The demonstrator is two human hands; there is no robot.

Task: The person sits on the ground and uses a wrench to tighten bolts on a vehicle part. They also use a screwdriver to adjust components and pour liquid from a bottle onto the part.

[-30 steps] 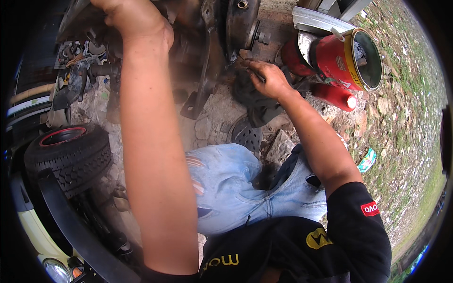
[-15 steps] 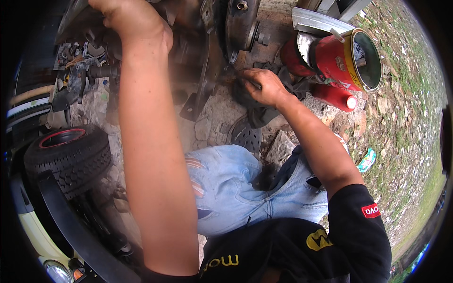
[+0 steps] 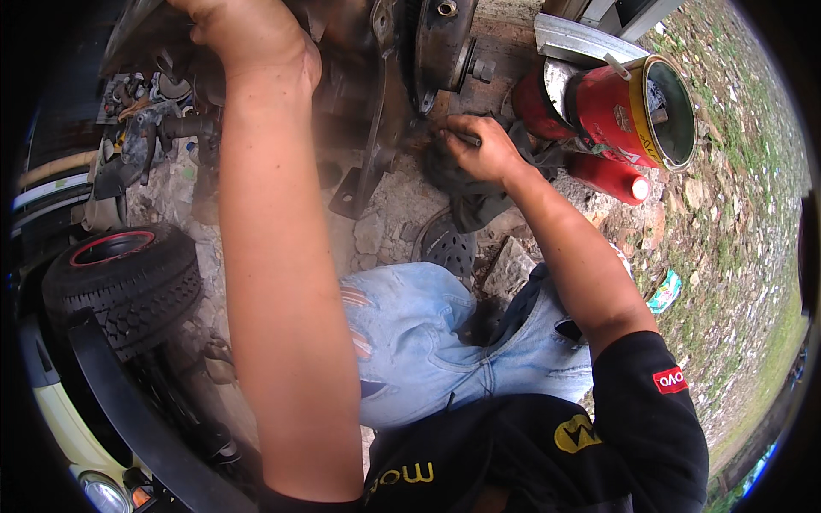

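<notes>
Right hand (image 3: 479,147) grip bunches a dark rag (image 3: 479,201) hanging downward; left hand (image 3: 248,38) grip clasps rusty metal (image 3: 342,51)

A crumpled dark grey cloth (image 3: 466,184) is gripped by the right hand (image 3: 483,150) against the rusty metal hub assembly (image 3: 385,94). The assembly's upper part is grasped by the left hand (image 3: 248,34). An open red tin can (image 3: 637,107) is seen nearby.

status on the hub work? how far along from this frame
Done: wheel is off, lying on the ground, so the hub is exposed. In hand: right hand presses a dark rag by the hub; left hand grips the rusty assembly. Left: wheel not refitted; open red can stands nearby.
</notes>
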